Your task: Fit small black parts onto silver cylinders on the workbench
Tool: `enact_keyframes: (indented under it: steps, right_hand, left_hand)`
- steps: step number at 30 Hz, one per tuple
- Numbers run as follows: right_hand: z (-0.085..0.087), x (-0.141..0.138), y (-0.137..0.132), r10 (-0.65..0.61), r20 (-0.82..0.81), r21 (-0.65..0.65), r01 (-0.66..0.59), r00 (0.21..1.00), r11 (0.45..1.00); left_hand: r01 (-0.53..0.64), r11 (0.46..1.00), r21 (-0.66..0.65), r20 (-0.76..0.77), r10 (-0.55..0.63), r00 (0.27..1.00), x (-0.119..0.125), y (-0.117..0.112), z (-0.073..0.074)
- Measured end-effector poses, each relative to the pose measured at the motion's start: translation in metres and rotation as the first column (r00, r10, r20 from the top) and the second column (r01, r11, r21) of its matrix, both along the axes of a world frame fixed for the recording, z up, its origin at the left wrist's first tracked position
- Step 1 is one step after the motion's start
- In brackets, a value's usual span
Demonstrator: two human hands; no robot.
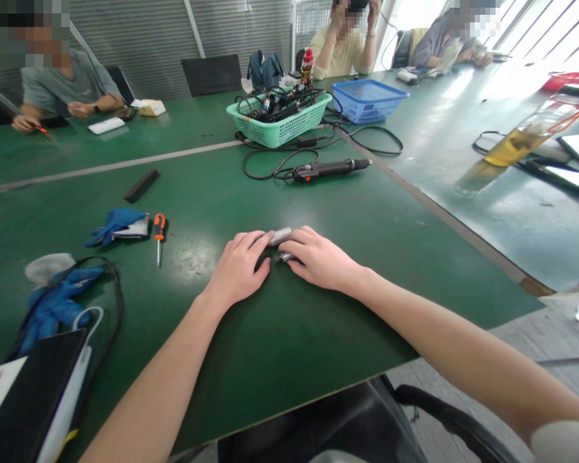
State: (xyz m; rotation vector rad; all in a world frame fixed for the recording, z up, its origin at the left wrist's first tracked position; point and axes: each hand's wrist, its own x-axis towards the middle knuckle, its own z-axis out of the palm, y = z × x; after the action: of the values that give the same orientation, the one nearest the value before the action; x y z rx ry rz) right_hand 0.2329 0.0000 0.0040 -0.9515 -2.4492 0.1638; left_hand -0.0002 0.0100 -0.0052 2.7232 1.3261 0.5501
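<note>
My left hand rests low over the green table, its fingers curled against the left end of a silver metal cylinder. Something dark shows beneath that palm, too shaded to make out. Facing it, my right hand bends its fingers over a smaller metal piece with a thin dark tip. The tip points left, toward my left thumb. The right fingertips also reach the right end of the cylinder. Both metal pieces are partly covered by the fingers.
Beyond my hands lies a corded electric screwdriver. Behind it stand a green basket of tools and a blue basket. Leftward are an orange-handled screwdriver, blue gloves and a dark bar. Several people sit around the table.
</note>
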Motion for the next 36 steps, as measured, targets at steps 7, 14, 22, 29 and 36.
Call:
enact_keyframes:
  steps: [7,14,22,29,36]
  right_hand:
    - [0.004,0.002,-0.002,0.122,-0.004,-0.02,-0.122,0.993,0.992]
    - [0.001,0.0,-0.007,0.107,-0.023,-0.117,-0.109,0.994,0.987]
    - [0.003,0.0,-0.006,0.108,-0.018,-0.159,-0.109,0.994,0.981]
    - [0.001,-0.001,-0.006,0.088,-0.032,-0.166,-0.092,0.996,0.982]
    - [0.0,-0.001,-0.006,0.09,-0.039,-0.171,-0.096,0.995,0.981]
  left_hand:
    - [0.006,1.0,-0.025,-0.021,-0.007,1.0,-0.001,0.001,-0.001]
    - [0.002,0.999,-0.037,-0.014,-0.002,1.0,-0.001,0.001,-0.002]
    - [-0.01,1.0,-0.026,-0.017,0.009,1.0,-0.001,0.001,-0.003]
    - [-0.031,0.999,0.024,0.023,0.031,0.999,0.0,0.0,0.0]
    - [0.016,0.994,0.104,0.021,-0.018,1.0,0.004,-0.009,0.009]
